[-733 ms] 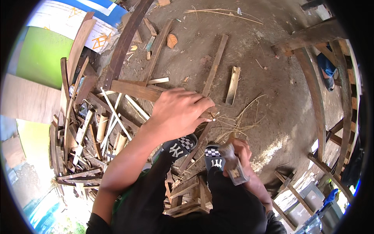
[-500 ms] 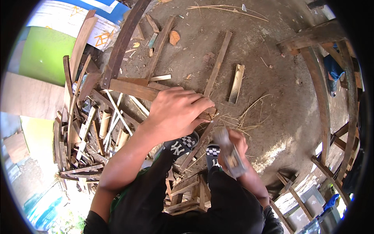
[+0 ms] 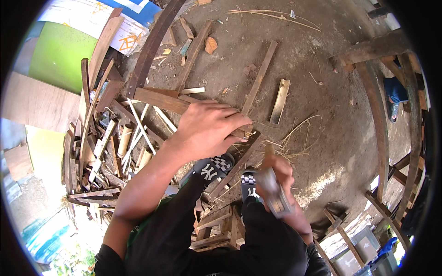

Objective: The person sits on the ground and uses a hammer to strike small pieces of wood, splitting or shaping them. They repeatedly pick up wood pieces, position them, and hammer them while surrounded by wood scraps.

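Note:
My left hand [image 3: 209, 131] wraps over the near end of a brown wooden bar [image 3: 161, 100], which meets a long dark wooden beam [image 3: 154, 46] at its far end. A small thin bit sticks up by the fingertips, too small to make out, possibly a nail. My right hand [image 3: 282, 172] is closed round a hammer [image 3: 276, 195], smeared by motion, to the right of the bar's end and apart from it. Beneath the left hand, another dark wooden strip [image 3: 235, 165] slants down between my feet.
Wood offcuts and bamboo pieces [image 3: 124, 140] lie heaped at the left. Wooden strips [image 3: 260, 78] and a split bamboo piece [image 3: 280, 101] rest on the dirt floor ahead. A wooden frame [image 3: 375, 115] stands at the right. Close below me is a small wooden stool [image 3: 214, 230].
My right hand and the hammer have shifted slightly down and right, away from the bar's end. My left hand keeps its grip on the bar. The whole view has shifted a little.

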The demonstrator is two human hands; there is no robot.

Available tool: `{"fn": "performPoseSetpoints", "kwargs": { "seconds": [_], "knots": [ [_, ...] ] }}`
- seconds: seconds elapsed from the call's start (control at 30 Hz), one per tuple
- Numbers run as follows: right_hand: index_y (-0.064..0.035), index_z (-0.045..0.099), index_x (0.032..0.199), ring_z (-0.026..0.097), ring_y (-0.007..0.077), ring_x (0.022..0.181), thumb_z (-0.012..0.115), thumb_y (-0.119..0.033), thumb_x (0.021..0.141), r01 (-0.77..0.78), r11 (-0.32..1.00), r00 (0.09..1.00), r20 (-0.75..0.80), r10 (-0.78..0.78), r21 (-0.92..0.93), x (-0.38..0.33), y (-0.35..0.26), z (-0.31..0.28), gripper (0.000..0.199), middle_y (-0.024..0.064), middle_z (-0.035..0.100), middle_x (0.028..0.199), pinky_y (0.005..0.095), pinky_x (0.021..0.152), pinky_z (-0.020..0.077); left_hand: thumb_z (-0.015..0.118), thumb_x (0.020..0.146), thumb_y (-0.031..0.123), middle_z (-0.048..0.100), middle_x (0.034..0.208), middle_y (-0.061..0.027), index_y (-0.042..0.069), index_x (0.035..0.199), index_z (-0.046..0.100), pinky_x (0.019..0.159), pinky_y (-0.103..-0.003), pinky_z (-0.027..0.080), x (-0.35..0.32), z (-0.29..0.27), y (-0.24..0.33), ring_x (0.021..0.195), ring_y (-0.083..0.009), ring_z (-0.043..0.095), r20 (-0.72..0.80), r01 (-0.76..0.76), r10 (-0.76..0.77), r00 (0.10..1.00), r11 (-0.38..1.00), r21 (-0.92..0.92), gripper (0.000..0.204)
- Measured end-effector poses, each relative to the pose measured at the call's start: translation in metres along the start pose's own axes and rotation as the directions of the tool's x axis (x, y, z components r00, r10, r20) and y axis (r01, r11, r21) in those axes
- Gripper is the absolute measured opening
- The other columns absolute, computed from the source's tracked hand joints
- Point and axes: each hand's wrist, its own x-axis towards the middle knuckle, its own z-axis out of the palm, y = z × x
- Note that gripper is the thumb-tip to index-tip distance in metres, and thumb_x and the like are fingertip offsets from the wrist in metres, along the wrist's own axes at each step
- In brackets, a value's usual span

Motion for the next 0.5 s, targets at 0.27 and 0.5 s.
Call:
{"fn": "performPoseSetpoints", "kwargs": {
  "seconds": [0.27, 0.5],
  "knots": [
    [0.0026, 0.058, 0.103, 0.060, 0.0274, 0.057, 0.079, -0.047, 0.086, 0.260, 0.965, 0.965, 0.033, -0.259, -0.039, 0.025, -0.016, -0.006, 0.056, 0.0111, 0.058, 0.075, 0.0384, 0.050, 0.0469, 0.087, 0.072, 0.027, 0.076, 0.095, -0.0022, 0.018, 0.108, 0.076, 0.079, -0.037, 0.058, 0.002, -0.003, 0.000, 0.090, -0.0234, 0.074, 0.011, 0.024, -0.024, 1.000, 0.999, 0.024, 0.039],
    [0.0014, 0.058, 0.091, 0.060, 0.0260, 0.054, 0.074, -0.015, 0.074, 0.257, 0.941, 0.960, -0.051, -0.274, -0.221, 0.030, -0.035, 0.020, 0.029, 0.0115, 0.062, 0.072, 0.0376, 0.049, 0.0486, 0.087, 0.075, 0.035, 0.076, 0.096, -0.0029, 0.018, 0.109, 0.075, 0.078, -0.038, 0.057, 0.008, -0.005, 0.003, 0.091, -0.0234, 0.074, 0.012, 0.033, -0.033, 0.999, 0.999, 0.025, 0.040]
  ]
}}
